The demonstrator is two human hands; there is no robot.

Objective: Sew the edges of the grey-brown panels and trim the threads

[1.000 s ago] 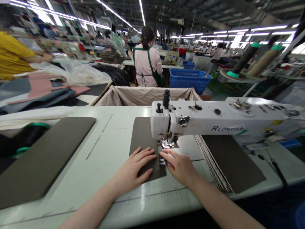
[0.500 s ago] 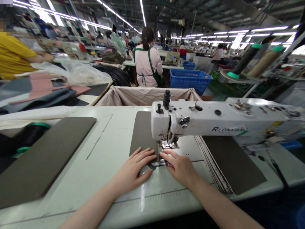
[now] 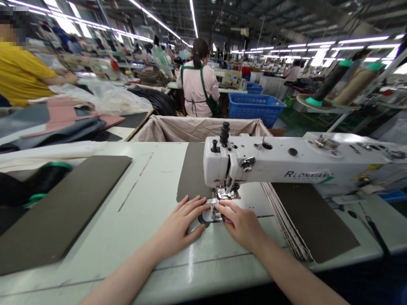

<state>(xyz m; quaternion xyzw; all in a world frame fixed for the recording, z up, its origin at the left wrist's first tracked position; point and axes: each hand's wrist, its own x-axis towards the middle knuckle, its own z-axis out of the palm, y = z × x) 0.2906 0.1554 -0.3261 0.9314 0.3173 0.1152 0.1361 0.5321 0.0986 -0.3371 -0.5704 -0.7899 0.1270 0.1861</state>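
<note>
In the head view, a flat, dark olive-grey panel with rounded corners (image 3: 193,171) lies on the pale green surface (image 3: 152,182), its right side running under the head of a white sewing machine (image 3: 280,163). The near edge of the panel sits close to the silver metal presser foot (image 3: 227,194).

The left hand (image 3: 181,222) lies palm down, its grip open, fingers spread and nearly straight, with nothing held. Its fingertips are at the near edge of the panel; whether they press on it, I cannot tell. A shiny metal plate (image 3: 207,216) set in the surface shows just beside its thumb and forefinger.

The right hand (image 3: 243,222) rests just in front of the presser foot, forefinger reaching towards the left hand. Its grip is curled closed over a small metal tool with a purplish handle (image 3: 227,220), mostly hidden beneath the fingers.

To the right of this hand, partly behind the machine arm, a stack of dark olive-grey panels with pale, fanned edges (image 3: 314,220) lies on the surface. Well to the left is a thick, neatly aligned pile of similar panels (image 3: 68,212), next to black thread spools with green ends (image 3: 52,180). Beyond the surface stands a bin lined with beige cloth (image 3: 197,128).
</note>
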